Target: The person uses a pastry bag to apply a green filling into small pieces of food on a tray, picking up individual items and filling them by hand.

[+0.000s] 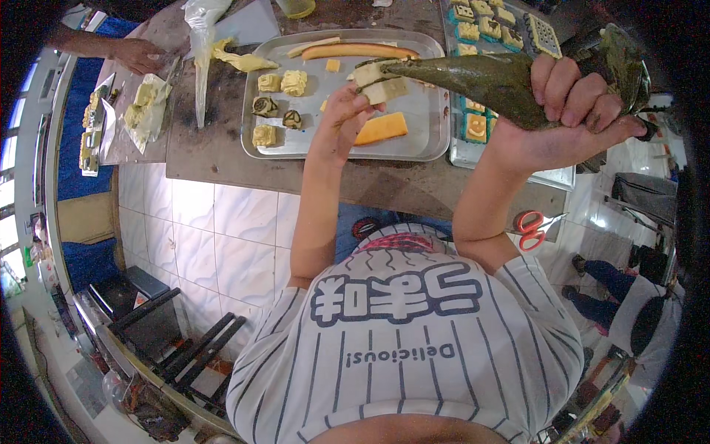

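In my left hand (346,111) I hold a small cream-covered cake piece (383,91) above a metal tray (438,139). My right hand (566,116) is closed around a piping bag of dark cream (471,75). The bag's tip touches or nearly touches the top edge of the cake piece. Below my left hand, a plain yellow sponge slab (381,129) lies on the tray. Several small cakes stand at the tray's left, among them a yellow-frosted one (293,82) and one with dark piping (264,107). A long sponge strip (359,51) lies along the far side.
A piping bag of pale cream (201,55) lies left of the tray. Another person's hand (138,55) rests at the table's far left. Decorated cakes in blue-green wrappers (476,127) fill a tray on the right. Red-handled scissors (531,228) lie at the near right table edge.
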